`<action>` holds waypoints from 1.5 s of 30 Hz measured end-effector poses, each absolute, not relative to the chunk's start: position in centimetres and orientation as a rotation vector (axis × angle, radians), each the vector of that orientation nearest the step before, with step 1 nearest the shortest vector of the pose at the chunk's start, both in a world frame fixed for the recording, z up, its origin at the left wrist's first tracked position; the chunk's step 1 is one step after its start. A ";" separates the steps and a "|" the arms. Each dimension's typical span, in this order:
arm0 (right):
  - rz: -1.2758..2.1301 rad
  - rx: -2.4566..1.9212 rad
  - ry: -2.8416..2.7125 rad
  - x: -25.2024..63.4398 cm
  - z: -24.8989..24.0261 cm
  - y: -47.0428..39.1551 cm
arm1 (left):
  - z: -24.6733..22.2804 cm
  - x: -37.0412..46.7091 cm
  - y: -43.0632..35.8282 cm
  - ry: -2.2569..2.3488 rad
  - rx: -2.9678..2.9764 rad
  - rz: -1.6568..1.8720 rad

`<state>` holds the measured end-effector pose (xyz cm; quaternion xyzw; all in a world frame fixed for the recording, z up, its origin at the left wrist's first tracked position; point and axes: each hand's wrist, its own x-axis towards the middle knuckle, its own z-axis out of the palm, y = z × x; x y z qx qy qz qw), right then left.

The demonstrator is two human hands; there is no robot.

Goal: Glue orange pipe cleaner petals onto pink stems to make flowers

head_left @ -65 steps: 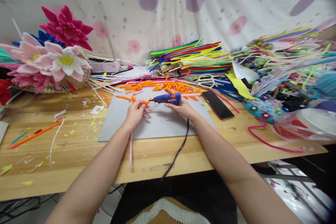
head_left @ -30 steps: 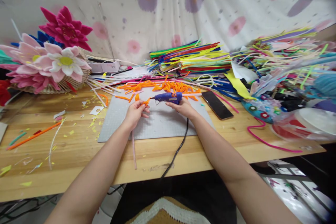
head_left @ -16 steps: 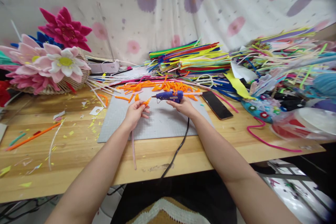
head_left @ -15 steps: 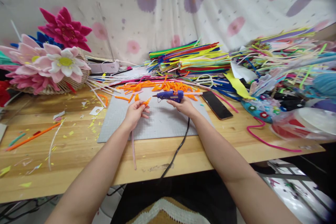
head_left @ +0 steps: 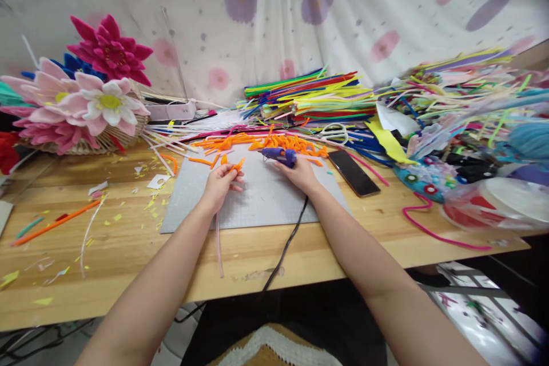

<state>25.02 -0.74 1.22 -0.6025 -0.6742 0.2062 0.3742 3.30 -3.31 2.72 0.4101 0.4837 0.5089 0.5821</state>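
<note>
glue gun [head_left: 278, 155] in right hand [head_left: 302, 175]

The left hand [head_left: 218, 187] is pinching an orange piece [head_left: 239, 166] between its fingers [head_left: 223, 172]; the right hand [head_left: 302, 175] is gripping a blue glue gun [head_left: 279, 155]. Beneath the fingers a gray mat [head_left: 266, 201] is lying, orange strips [head_left: 295, 144] beyond.

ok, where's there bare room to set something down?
Bare tabletop between phone and magenta stem; also the near part of the grey mat, between left hand and right hand. Crowded: the back, under bundled stems; yellow scraps litter the left.
</note>
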 end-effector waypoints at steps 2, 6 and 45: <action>0.508 -1.591 -1.826 25.1 1.2 -0.6 | 2.8 3.3 -3.4 1.118 0.946 1.210; 0.543 -1.722 -1.848 25.3 2.0 -0.8 | 2.9 3.2 -3.4 1.111 0.936 1.264; 1.218 -1.068 -1.411 15.5 2.0 -0.6 | 2.8 1.0 -2.6 2.208 1.873 0.510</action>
